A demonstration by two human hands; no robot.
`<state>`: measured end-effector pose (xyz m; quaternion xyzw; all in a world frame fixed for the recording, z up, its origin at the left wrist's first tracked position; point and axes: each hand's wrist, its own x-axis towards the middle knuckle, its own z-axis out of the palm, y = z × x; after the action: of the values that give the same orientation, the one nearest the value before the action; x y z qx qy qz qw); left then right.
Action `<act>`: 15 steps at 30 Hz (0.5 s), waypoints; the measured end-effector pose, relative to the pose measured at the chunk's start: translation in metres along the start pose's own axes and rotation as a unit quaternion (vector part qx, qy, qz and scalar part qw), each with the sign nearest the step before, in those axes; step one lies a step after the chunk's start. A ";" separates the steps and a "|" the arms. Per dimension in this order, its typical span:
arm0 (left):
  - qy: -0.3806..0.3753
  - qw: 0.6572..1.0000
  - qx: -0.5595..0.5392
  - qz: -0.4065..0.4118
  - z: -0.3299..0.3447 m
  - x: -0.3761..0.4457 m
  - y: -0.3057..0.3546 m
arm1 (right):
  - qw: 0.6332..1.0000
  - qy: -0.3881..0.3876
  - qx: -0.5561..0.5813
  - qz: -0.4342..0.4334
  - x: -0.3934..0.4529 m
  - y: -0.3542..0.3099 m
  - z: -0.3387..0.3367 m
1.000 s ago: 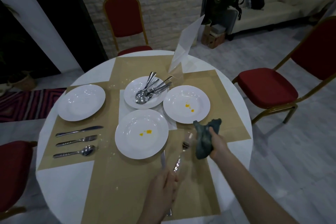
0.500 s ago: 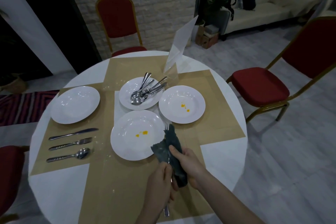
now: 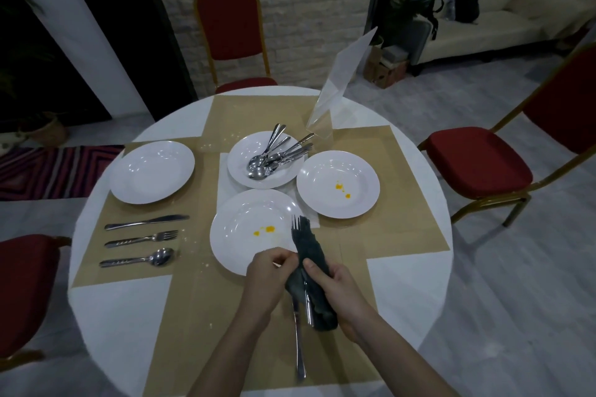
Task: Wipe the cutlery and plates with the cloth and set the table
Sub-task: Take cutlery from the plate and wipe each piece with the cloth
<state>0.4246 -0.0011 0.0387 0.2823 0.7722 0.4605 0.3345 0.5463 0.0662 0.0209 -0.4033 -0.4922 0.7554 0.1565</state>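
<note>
Change since a second ago: our right hand (image 3: 335, 287), earlier off to the right with the dark cloth (image 3: 311, 271) held clear, now wraps that cloth round the fork (image 3: 298, 226); our left hand (image 3: 269, 271) has closed in beside it, cutlery handles below

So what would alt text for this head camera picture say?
Two hands wipe a fork with a dark cloth above a round table. On it lie four white plates, two stained yellow, one holding cutlery, beside a laid place setting.
</note>
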 end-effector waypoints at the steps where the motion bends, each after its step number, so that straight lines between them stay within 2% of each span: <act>1: -0.001 1.000 -0.021 -0.008 0.001 0.000 -0.001 | 1.000 -0.001 -0.006 -0.004 0.000 0.000 -0.001; 7: 0.013 0.979 -0.192 -0.067 0.004 -0.006 -0.012 | 0.998 -0.016 -0.054 -0.034 0.000 -0.001 -0.003; 11: -0.034 0.968 -0.215 -0.125 0.007 -0.007 -0.014 | 0.996 -0.041 -0.078 -0.025 0.000 -0.002 -0.006; 15: -0.011 0.959 -0.244 -0.142 0.012 -0.007 -0.011 | 0.991 -0.073 -0.111 -0.023 0.000 -0.008 -0.012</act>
<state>0.4363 -0.0043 0.0268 0.0848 0.6643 0.5799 0.4639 0.5540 0.0767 0.0255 -0.3505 -0.5921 0.7198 0.0921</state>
